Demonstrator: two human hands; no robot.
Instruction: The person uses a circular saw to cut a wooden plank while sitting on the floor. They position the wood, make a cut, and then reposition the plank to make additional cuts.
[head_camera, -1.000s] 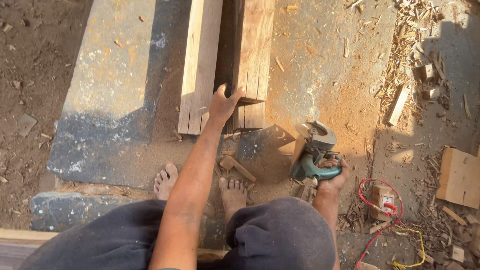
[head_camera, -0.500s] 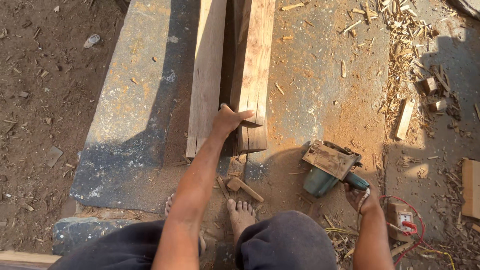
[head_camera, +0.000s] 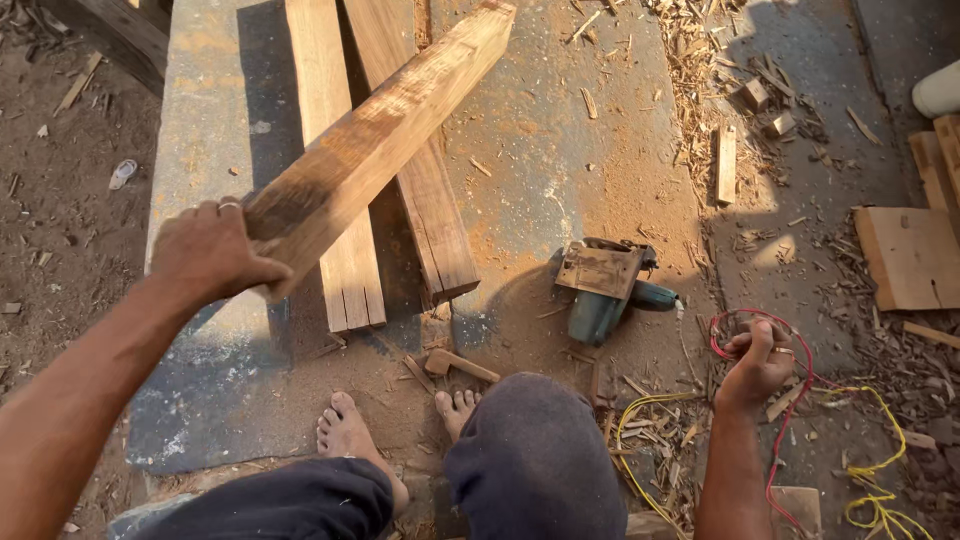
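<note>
Now the left hand (head_camera: 212, 252) grips the near end of a thick wooden beam (head_camera: 385, 135), fingers wrapped around it — half a second ago that hand only rested on the planks. The beam is raised and slants far-right across the two flat planks (head_camera: 340, 200). The right hand (head_camera: 755, 362) has left the green power saw (head_camera: 605, 290), which sits on the concrete slab (head_camera: 560, 130), and is closed around a red cord (head_camera: 735, 335).
</note>
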